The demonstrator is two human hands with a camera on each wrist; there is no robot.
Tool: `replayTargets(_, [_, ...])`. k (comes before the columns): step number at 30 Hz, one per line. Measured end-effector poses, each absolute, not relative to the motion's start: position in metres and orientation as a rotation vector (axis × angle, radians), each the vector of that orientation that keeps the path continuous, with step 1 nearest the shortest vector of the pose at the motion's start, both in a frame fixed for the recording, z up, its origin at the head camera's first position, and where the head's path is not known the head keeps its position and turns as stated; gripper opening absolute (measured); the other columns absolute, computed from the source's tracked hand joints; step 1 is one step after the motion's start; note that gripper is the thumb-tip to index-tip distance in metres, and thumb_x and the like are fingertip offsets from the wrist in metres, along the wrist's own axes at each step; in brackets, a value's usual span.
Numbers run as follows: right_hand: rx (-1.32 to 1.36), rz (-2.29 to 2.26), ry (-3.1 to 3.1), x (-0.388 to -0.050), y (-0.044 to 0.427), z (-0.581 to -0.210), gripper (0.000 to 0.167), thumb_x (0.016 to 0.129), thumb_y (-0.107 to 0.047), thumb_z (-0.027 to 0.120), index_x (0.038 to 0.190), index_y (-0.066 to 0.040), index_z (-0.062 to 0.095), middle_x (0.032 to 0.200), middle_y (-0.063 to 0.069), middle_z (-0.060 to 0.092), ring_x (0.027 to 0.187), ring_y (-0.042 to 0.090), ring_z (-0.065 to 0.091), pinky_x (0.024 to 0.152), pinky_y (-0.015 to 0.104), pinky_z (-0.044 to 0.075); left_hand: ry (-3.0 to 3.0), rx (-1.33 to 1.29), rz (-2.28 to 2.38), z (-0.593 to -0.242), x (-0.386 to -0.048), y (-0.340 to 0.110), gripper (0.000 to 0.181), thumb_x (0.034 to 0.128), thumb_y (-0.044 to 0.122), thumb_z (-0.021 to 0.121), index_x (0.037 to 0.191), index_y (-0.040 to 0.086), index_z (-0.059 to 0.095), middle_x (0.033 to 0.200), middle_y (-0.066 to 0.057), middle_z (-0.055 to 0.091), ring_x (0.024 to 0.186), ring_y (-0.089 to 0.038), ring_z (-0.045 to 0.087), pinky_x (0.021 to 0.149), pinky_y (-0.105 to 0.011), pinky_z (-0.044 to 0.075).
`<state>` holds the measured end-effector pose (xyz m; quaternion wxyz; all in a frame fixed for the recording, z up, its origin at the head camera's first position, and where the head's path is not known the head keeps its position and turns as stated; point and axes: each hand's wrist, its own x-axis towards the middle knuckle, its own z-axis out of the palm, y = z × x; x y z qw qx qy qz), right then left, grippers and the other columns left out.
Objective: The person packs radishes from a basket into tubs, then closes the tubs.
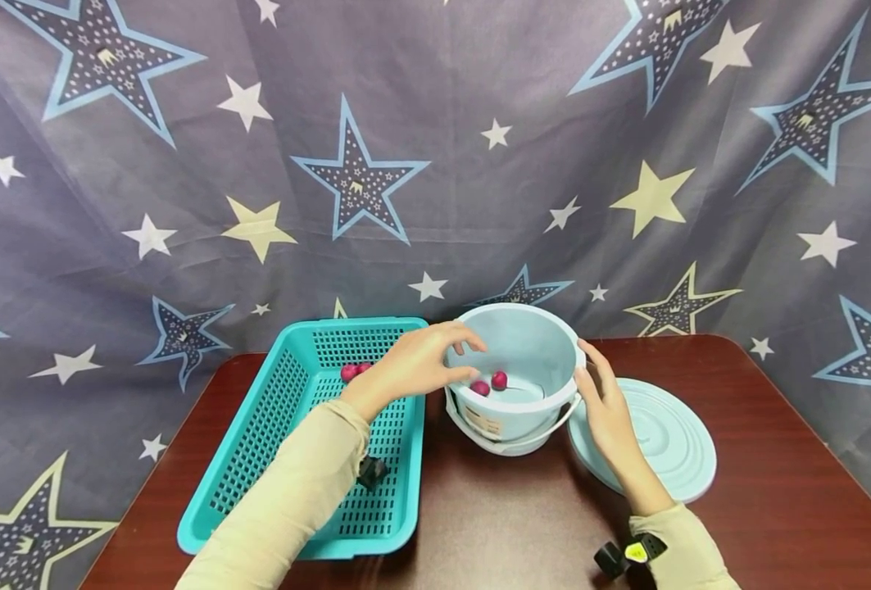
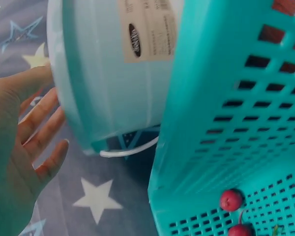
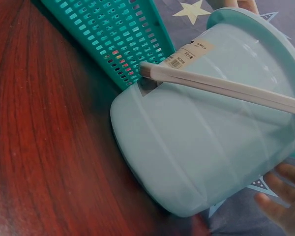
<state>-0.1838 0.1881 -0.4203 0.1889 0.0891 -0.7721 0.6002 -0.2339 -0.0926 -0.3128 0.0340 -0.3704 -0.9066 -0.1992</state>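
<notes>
On the counter (image 1: 509, 524), two radishes (image 1: 499, 380) lie inside a pale bucket (image 1: 519, 422). The left hand (image 1: 424, 356), fingers loosely spread, hangs at its left rim, the sleeve (image 1: 295, 492) crossing a teal basket (image 1: 406, 533) with more radishes at its far end. The right hand (image 1: 608, 410), fingers apart, touches the right rim, its forearm partly blocking a lid (image 1: 674, 442) at right.

A pale blue lid (image 1: 674, 438) lies near the back right corner of the brown tabletop (image 1: 767, 492). Behind the back edge hangs a gray cloth (image 1: 472, 221) with stars (image 1: 653, 199).
</notes>
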Motion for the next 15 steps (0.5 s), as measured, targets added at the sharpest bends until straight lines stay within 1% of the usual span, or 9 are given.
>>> replayTargets(6, [0.243,1.686,-2.169,-0.183,0.188,-0.420,0.046,0.107,-0.021,0.045,0.152,-0.014,0.038,0.142,0.018,0.050,0.119,0.012,0.048,0.094,0.011,0.036,-2.772,-1.045,-0.698,-0.303,-0.235,-0.112,0.029,0.0914,0.032,0.073,0.119,0.025,0.068,0.115,0.004,0.064,0.099,-0.011,0.057,0.073,-0.033,0.048])
replayTargets(9, [0.251,1.679,-2.173,-0.184,0.188,-0.422,0.047,0.107,-0.021,0.045,0.153,-0.014,0.037,0.143,0.018,0.050,0.120,0.013,0.048,0.094,0.011,0.035,-2.769,-0.957,-0.756,-0.298,-0.237,-0.125,0.029,0.0921,0.031,0.072,0.119,0.024,0.069,0.114,0.005,0.064,0.100,-0.011,0.057,0.074,-0.035,0.049])
replayTargets(13, [0.258,1.678,-2.170,-0.186,0.188,-0.423,0.047,0.107,-0.020,0.044,0.153,-0.013,0.037,0.142,0.020,0.050,0.121,0.016,0.048,0.094,0.011,0.035,-2.755,-0.894,-0.770,-0.299,-0.241,-0.143,0.027,0.0920,0.032,0.072,0.118,0.024,0.069,0.111,0.009,0.064,0.100,-0.012,0.059,0.080,-0.037,0.050])
replayTargets(15, [0.253,1.684,-2.167,-0.185,0.188,-0.423,0.047,0.107,-0.021,0.044,0.153,-0.013,0.037,0.141,0.020,0.051,0.120,0.016,0.049,0.094,0.012,0.036,-2.762,-0.869,-0.787,-0.303,-0.243,-0.152,0.026,0.0918,0.032,0.073,0.117,0.024,0.070,0.112,0.008,0.065,0.100,-0.014,0.059,0.081,-0.039,0.050])
